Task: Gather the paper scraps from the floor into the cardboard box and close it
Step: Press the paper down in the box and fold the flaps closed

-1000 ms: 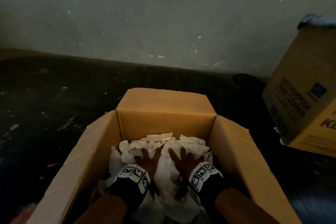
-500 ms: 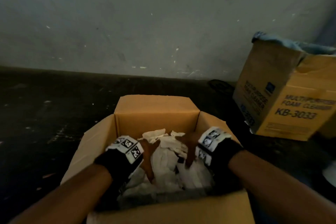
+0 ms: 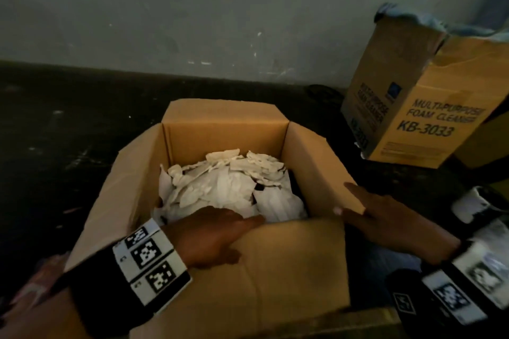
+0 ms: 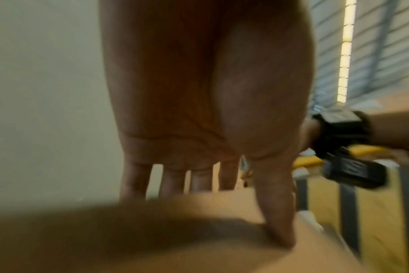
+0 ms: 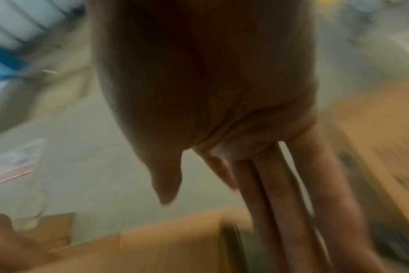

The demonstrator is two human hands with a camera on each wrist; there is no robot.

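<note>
An open cardboard box [image 3: 220, 129] stands on the dark floor, filled with white paper scraps [image 3: 220, 187]. Its far flap [image 3: 220, 110], left flap [image 3: 124, 187] and right flap [image 3: 316, 168] stand open. My left hand [image 3: 220, 231] grips the top edge of the near flap [image 3: 289, 270]. In the left wrist view its fingers [image 4: 173, 177] pass behind the flap [image 4: 199, 212] and the thumb [image 4: 276, 212] presses on the front. My right hand [image 3: 380, 215] lies open against the outside of the right flap's near corner. Its fingers [image 5: 280, 203] are straight in the blurred right wrist view.
A yellow-brown foam cleaner carton [image 3: 413, 107] with blue material on top stands at the right against the grey wall [image 3: 192, 8]. A white object [image 3: 473, 206] lies behind my right wrist. Something pink [image 3: 35, 283] sits at the lower left. Bare dark floor [image 3: 68, 132] surrounds the box.
Both hands came up off the paper pile. The left one took hold of the near flap and the right one moved out to the right flap's outer side.
</note>
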